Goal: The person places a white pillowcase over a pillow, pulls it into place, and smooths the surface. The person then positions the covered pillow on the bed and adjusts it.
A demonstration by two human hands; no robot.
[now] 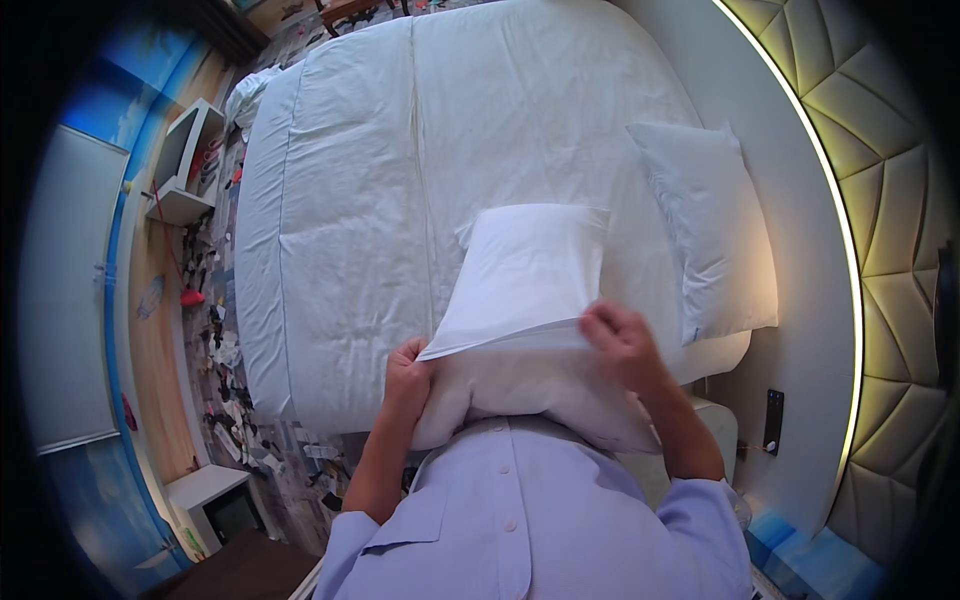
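Note:
A white pillowcase (525, 270) lies spread on the bed, its open hem toward me and partly over a pillow (545, 385). The pillow's bare near end rests against my body. My left hand (407, 378) is closed on the left corner of the pillowcase's hem. At the hem's right corner is my right hand (622, 338), its fingers curled and smeared by motion, so its grip on the cloth is hard to make out. How far the pillow reaches inside the case is hidden.
The bed (350, 220) carries a white cover. Another white pillow (710, 230) lies at its right, beside the padded headboard wall (890, 270). A patterned floor (215, 330) runs along the left, past a white shelf unit (190, 150). A black wall socket panel (773, 420) is at right.

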